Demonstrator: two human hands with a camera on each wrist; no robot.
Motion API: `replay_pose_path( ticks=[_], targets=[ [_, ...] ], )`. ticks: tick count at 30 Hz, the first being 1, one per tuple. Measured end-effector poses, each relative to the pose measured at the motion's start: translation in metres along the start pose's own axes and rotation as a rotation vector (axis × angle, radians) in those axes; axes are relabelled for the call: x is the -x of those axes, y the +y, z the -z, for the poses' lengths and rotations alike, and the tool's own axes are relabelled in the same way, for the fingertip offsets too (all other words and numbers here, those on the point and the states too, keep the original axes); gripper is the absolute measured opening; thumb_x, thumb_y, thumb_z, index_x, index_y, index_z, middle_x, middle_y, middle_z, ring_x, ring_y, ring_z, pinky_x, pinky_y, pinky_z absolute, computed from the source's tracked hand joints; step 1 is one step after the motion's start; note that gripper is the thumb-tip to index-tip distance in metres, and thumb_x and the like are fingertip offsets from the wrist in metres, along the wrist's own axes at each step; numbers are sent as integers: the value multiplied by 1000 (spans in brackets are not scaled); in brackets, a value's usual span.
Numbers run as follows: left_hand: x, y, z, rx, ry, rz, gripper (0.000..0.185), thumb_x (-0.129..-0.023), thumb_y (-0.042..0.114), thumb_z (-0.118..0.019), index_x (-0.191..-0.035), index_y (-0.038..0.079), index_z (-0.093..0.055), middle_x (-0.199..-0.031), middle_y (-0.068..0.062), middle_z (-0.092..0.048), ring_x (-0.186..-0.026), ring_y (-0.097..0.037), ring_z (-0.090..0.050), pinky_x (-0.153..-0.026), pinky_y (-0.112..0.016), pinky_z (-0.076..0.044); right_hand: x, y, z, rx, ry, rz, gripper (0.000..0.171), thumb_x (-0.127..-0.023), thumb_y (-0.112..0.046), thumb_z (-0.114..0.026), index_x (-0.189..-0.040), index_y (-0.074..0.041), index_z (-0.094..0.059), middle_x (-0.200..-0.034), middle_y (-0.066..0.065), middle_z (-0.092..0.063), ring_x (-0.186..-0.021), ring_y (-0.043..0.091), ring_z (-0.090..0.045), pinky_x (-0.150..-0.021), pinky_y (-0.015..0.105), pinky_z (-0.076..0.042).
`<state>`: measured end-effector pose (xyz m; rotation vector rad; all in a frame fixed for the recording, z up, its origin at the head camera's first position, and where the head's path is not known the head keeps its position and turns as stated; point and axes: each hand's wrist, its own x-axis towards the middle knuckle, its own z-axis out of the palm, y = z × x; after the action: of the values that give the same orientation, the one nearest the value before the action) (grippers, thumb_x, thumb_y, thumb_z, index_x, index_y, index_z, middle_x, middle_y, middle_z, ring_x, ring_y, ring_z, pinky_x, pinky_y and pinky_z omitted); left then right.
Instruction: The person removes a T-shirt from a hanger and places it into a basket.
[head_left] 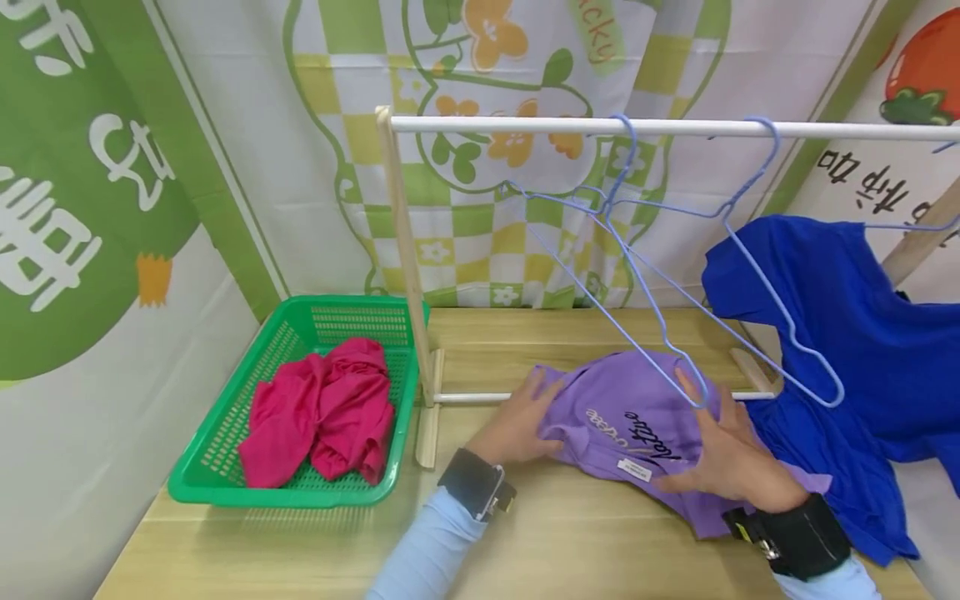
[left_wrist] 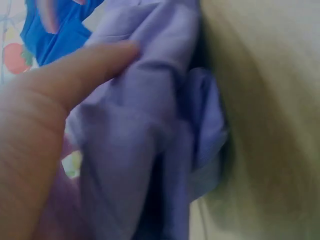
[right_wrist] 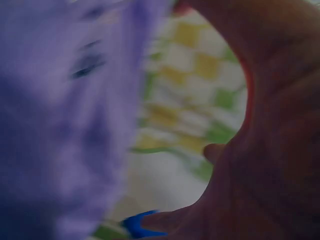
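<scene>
A purple shirt (head_left: 600, 400) with lettering and a small white label lies bunched over the tabletop, below the hangers. My left hand (head_left: 521, 421) grips its left end, the thumb (left_wrist: 85, 70) lying along the cloth in the left wrist view. Over the right part of the shirt my right hand (head_left: 731, 454) is spread, thumb near the label. A gap shows between that palm (right_wrist: 280, 115) and the cloth in the right wrist view. The lower corner of a blue hanger (head_left: 652, 300) overlaps the right fingertips in the head view.
A white rail (head_left: 495, 125) on wooden posts carries the hangers, including a second blue hanger (head_left: 780, 308). On the right hangs a blue shirt (head_left: 847, 333). To the left, a green basket (head_left: 225, 492) holds crumpled magenta cloth (head_left: 322, 408). A patterned curtain (head_left: 360, 208) backs the table.
</scene>
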<state>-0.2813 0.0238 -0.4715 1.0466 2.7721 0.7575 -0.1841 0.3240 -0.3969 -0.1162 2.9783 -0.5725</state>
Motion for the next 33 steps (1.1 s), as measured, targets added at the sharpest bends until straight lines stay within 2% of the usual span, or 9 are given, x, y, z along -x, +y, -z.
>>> replay_pose_path(
  ticks=[4, 9, 12, 14, 16, 21, 24, 28, 33],
  targets=[
    [5, 2, -9, -31, -72, -34, 110, -85, 27, -84, -170, 14, -15, -170, -18, -34, -157, -41, -34, -129, -53, -31, -20, 22, -26, -25, -58, 26, 160, -52, -44, -104, -170, -25, 4, -159, 52, 2, -133, 84, -20, -87, 88, -41],
    [10, 9, -18, 57, -130, -31, 120, -84, 11, -83, -171, 16, 0, -163, -23, -43, -150, -37, -45, -127, -45, -36, -30, 12, -55, -12, -32, 66, 158, -53, -23, -101, -170, -29, 5, -141, 52, -31, -112, 68, -52, -70, 64, -57],
    [12, 12, -23, 95, -154, -21, 128, -82, 10, -85, -170, 14, 7, -149, -25, -58, -132, -33, -62, -116, -39, -48, -33, -1, -68, -44, -7, 81, 154, -58, -9, -93, -169, -22, 12, -104, 38, -59, -79, 40, -62, -58, 42, -52],
    [14, 13, -25, 79, -177, 3, 127, -80, 8, -85, -170, 14, 5, -137, -21, -66, -108, -26, -71, -102, -33, -56, -33, -10, -75, -74, -8, 73, 147, -63, -4, -87, -168, -14, 15, -79, 21, -62, -63, 26, -57, -52, 36, -45],
    [16, 15, -26, 45, -198, 25, 118, -81, 9, -85, -171, 13, -8, -136, -19, -68, -106, -25, -71, -100, -32, -57, -32, -19, -83, -80, -14, 59, 137, -68, -4, -82, -167, -6, 13, -64, 7, -55, -54, 20, -52, -49, 34, -41],
    [16, 18, -27, -39, -185, 63, 85, -80, 6, -82, -157, 14, -48, -146, -12, -65, -130, -27, -65, -111, -38, -53, -31, -33, -97, -10, 29, 51, 102, -75, -14, -81, -157, 15, -28, -80, 23, -70, -71, 33, -69, -62, 49, -56],
    [14, 17, -28, -74, -155, 60, 75, -75, 4, -85, -145, 16, -62, -129, -6, -73, -115, -22, -69, -101, -35, -57, -29, -37, -103, -11, 57, 80, 90, -74, -16, -81, -147, 18, -41, -95, 32, -72, -85, 38, -73, -75, 56, -59],
    [10, 16, -30, -119, -136, 19, 57, -72, 8, -88, -126, 19, -71, -102, 2, -73, -93, -13, -63, -86, -28, -56, -30, -41, -105, -65, 77, 137, 84, -71, -11, -81, -143, 16, -48, -93, 25, -73, -78, 28, -70, -71, 47, -59],
    [13, 26, -5, -124, -123, -3, 43, -72, 11, -86, -112, 18, -73, -92, 7, -68, -83, -8, -57, -76, -23, -51, -33, -52, -97, -146, 183, 265, 56, -70, -5, -82, -122, 3, -65, -84, 7, -70, -69, 13, -62, -61, 30, -53]
  ],
)
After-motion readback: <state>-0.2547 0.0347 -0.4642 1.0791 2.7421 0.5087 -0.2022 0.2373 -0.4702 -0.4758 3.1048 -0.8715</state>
